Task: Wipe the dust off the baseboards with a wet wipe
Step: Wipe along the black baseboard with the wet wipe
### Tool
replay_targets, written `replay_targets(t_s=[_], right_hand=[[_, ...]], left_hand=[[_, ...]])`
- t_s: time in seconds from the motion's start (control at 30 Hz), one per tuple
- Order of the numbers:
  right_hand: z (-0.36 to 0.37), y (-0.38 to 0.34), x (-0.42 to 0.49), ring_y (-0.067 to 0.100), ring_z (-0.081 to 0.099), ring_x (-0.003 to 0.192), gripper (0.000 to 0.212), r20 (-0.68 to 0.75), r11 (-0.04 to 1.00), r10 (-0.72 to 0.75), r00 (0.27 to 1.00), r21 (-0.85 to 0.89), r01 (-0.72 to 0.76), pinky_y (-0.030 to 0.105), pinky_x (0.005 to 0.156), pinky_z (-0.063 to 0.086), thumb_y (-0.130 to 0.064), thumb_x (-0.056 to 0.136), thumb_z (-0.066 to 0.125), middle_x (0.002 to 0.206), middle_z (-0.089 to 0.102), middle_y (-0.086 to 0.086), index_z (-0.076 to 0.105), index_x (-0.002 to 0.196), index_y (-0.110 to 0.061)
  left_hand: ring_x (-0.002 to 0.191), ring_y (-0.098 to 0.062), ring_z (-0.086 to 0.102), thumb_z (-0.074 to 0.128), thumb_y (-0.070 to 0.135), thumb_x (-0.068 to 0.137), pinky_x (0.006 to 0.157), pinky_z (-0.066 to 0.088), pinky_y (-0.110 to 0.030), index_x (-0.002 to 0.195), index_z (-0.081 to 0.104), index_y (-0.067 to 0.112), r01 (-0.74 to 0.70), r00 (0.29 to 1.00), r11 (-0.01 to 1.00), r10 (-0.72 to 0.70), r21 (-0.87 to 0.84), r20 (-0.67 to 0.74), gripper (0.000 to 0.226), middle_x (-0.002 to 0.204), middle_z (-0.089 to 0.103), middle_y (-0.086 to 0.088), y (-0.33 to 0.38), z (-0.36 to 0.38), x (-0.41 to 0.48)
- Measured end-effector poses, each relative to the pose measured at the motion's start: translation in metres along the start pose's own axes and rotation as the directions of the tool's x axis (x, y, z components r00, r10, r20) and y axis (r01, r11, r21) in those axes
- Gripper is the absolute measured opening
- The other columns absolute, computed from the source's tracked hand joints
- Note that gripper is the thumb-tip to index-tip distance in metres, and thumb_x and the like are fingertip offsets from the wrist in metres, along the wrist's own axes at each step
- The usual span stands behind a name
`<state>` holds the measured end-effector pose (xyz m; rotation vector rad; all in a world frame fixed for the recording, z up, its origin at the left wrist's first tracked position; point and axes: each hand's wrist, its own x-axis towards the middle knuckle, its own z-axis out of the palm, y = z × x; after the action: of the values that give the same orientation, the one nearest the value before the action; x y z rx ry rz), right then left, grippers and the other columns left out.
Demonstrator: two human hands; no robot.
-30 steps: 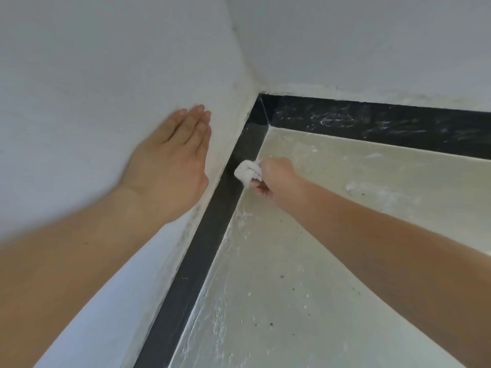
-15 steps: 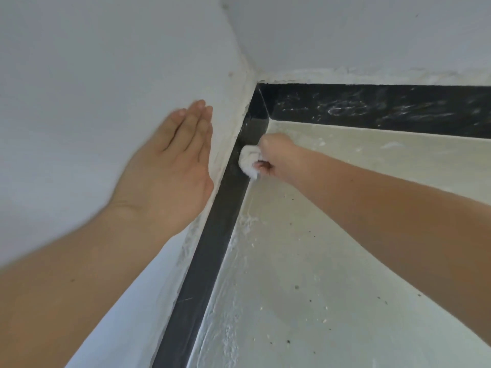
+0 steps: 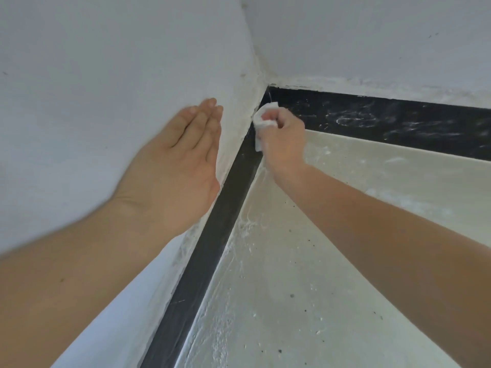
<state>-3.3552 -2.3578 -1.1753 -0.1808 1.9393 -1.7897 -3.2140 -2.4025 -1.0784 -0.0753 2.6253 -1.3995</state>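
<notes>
Two black baseboards meet in a room corner. The left baseboard (image 3: 212, 248) runs down toward me and looks smooth and dark. The back baseboard (image 3: 385, 123) runs off to the right and carries white dusty smears. My right hand (image 3: 284, 139) is closed on a crumpled white wet wipe (image 3: 261, 119) and presses it against the left baseboard right at the corner. My left hand (image 3: 180, 166) lies flat, fingers together, on the white left wall just above the baseboard and holds nothing.
White walls (image 3: 106, 62) stand on both sides of the corner. The pale floor (image 3: 305, 274) shows white dust streaks along the left baseboard and scattered dark specks.
My right hand has slid the wipe along the left baseboard up into the corner. The left hand stays flat on the wall.
</notes>
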Motion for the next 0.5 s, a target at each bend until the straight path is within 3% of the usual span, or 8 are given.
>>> replay_targets(t_s=[0.13,0.2,0.23,0.3,0.37,0.43,0.5], right_hand=[[-0.008,0.029,-0.047,0.012,0.058,0.076,0.027,0.264,0.968,-0.149,0.953,-0.156,0.195,0.015,0.060,0.044,0.004,0.074,0.061,0.093,0.061,0.002,0.062,0.078,-0.023],[-0.019,0.032,-0.050,0.004,0.058,0.075,0.026,0.407,0.950,-0.147,0.901,-0.196,0.244,0.010,0.061,0.043,0.005,0.073,0.065,0.092,0.061,0.001,0.066,0.080,-0.020],[-0.023,0.028,-0.041,-0.001,0.058,0.069,0.024,0.413,0.953,-0.156,0.897,-0.177,0.247,0.009,0.058,0.043,0.005,0.075,0.064,0.086,0.062,0.000,0.067,0.084,-0.017],[-0.029,0.012,-0.011,-0.008,0.054,0.053,0.023,0.238,0.973,-0.154,0.959,-0.130,0.189,0.010,0.051,0.042,0.004,0.080,0.058,0.072,0.058,-0.006,0.064,0.088,-0.017],[-0.029,-0.002,0.022,-0.004,0.054,0.058,0.023,0.033,0.988,-0.080,0.996,-0.126,0.084,0.012,0.052,0.041,0.001,0.081,0.055,0.068,0.056,-0.009,0.062,0.088,-0.019],[-0.021,-0.006,0.037,0.008,0.055,0.066,0.023,-0.010,0.999,0.047,0.999,-0.026,-0.047,0.016,0.056,0.043,0.000,0.080,0.057,0.069,0.057,-0.008,0.065,0.085,-0.021],[-0.006,-0.004,0.028,0.008,0.054,0.063,0.019,-0.024,0.989,0.123,0.992,0.090,-0.120,0.018,0.059,0.044,-0.007,0.081,0.061,0.067,0.058,-0.007,0.066,0.074,-0.024]], left_hand=[[0.144,-0.035,0.015,0.002,0.027,0.092,0.116,0.003,-0.043,0.144,0.019,-0.009,0.007,1.000,1.000,-0.007,-0.011,0.008,0.065,0.154,0.018,-0.023,0.000,0.001,0.000],[0.144,-0.035,0.014,0.000,0.026,0.092,0.116,0.003,-0.043,0.144,0.019,-0.010,0.007,1.000,1.000,-0.007,0.001,0.001,0.066,0.154,0.017,-0.024,0.000,0.001,0.000],[0.144,-0.035,0.015,-0.001,0.027,0.092,0.117,0.004,-0.043,0.144,0.020,-0.010,0.012,1.000,1.000,-0.012,-0.007,0.002,0.067,0.154,0.019,-0.023,-0.001,0.000,0.000],[0.143,-0.034,0.019,0.000,0.027,0.091,0.117,0.007,-0.042,0.143,0.023,-0.010,0.018,1.000,0.999,-0.017,-0.027,0.007,0.068,0.152,0.023,-0.022,-0.001,-0.001,0.000],[0.143,-0.034,0.020,0.000,0.028,0.091,0.117,0.007,-0.041,0.142,0.024,-0.010,0.023,1.000,0.999,-0.022,-0.039,0.008,0.068,0.152,0.024,-0.022,-0.001,0.000,0.000],[0.142,-0.034,0.022,0.003,0.028,0.092,0.117,0.009,-0.042,0.141,0.027,-0.010,0.021,1.000,0.998,-0.021,-0.055,-0.009,0.067,0.151,0.027,-0.022,-0.001,0.001,0.000],[0.141,-0.034,0.024,0.006,0.028,0.092,0.116,0.011,-0.041,0.140,0.031,-0.009,0.015,0.999,0.997,-0.017,-0.073,-0.027,0.066,0.150,0.030,-0.022,0.000,0.002,0.001]])
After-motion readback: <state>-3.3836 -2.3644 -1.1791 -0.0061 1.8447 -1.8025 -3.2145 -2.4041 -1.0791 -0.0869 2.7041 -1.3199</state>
